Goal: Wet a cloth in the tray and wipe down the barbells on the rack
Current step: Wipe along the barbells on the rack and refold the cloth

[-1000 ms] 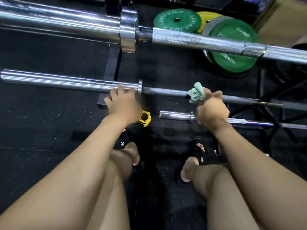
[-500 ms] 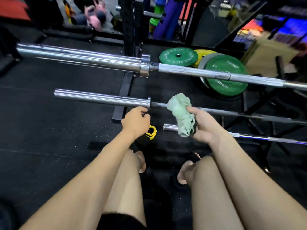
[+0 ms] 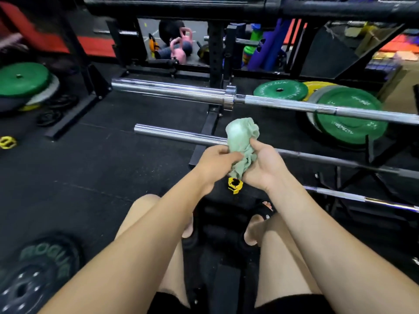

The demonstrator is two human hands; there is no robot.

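Both the left hand (image 3: 217,160) and right hand (image 3: 264,165) pinch the bunched green cloth (image 3: 242,143) between curled fingers, apparently regathering it for wiping, the middle barbell (image 3: 179,134) lying just beyond the fingers.

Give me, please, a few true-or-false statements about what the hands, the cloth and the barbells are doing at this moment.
1. Both hands hold the green cloth. True: the left hand and right hand grip it together.
2. The cloth is wrapped round the top barbell. False: it is held in the hands, off that bar.
3. A yellow collar lies on the floor below the hands. True.
4. The left hand rests on the middle barbell. False: it grips the cloth.
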